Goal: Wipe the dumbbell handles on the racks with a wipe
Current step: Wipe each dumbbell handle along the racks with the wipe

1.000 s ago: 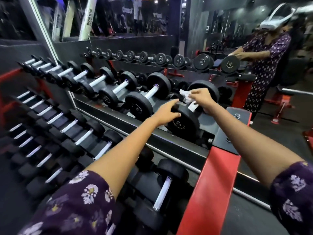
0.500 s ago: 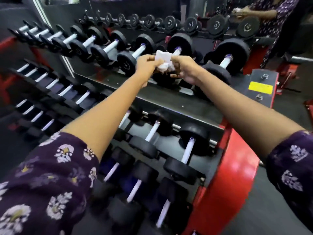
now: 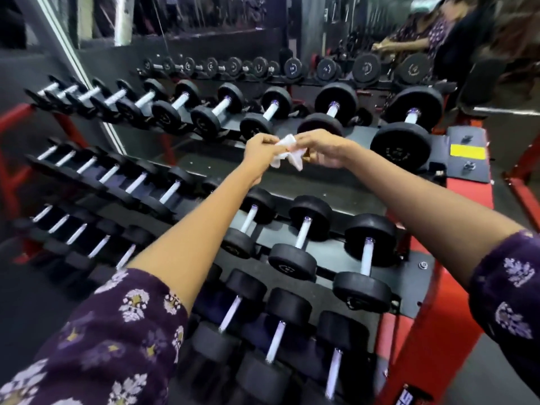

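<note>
A crumpled white wipe (image 3: 287, 152) is held between both hands in the air, in front of the top tier of a three-tier rack (image 3: 336, 197). My left hand (image 3: 260, 153) pinches its left end and my right hand (image 3: 324, 152) pinches its right end. Black dumbbells with silver handles lie in rows on every tier. The largest dumbbell (image 3: 407, 127) sits at the top right, and another dumbbell (image 3: 327, 118) lies just behind my right hand. On the middle tier, a dumbbell (image 3: 365, 255) rests below my right forearm.
The rack's red end frame (image 3: 455, 323) runs down the right side, with a yellow label (image 3: 467, 150) on its top plate. A mirror (image 3: 204, 21) behind the rack shows a reflected person at the top right. Dark floor lies at the lower right.
Both hands left the big top-tier dumbbell and came together in the air, stretching the wipe between them. My view tilted down and pulled back, so all three tiers show.
</note>
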